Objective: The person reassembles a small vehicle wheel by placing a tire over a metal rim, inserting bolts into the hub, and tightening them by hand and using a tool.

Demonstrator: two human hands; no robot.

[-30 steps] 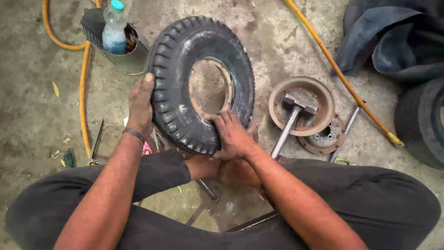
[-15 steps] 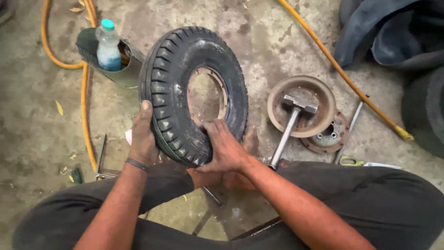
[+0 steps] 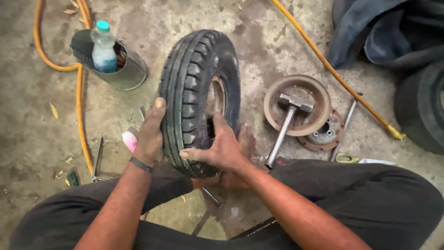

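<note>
A small black ribbed tyre (image 3: 194, 88) stands nearly on edge on the concrete floor in front of my knees, its tread turned toward me. My left hand (image 3: 150, 134) presses flat against the tread on the tyre's left side, a dark band on the wrist. My right hand (image 3: 219, 148) grips the lower sidewall, thumb across the tread and fingers reaching into the centre hole. Both hands hold the tyre upright.
A rusty wheel rim half (image 3: 298, 104) with a hammer (image 3: 284, 127) lying across it sits to the right, over another rim plate (image 3: 328, 134). A metal container (image 3: 125, 74) holding a plastic bottle (image 3: 102, 48) is at upper left. Orange hose (image 3: 81, 115) runs nearby. Another tyre (image 3: 423, 111) and dark rubber tube (image 3: 384, 32) lie far right.
The tyre has been tipped from lying tilted, face toward me, up onto its edge. My left hand slid onto the tread and my right hand shifted along the lower sidewall.
</note>
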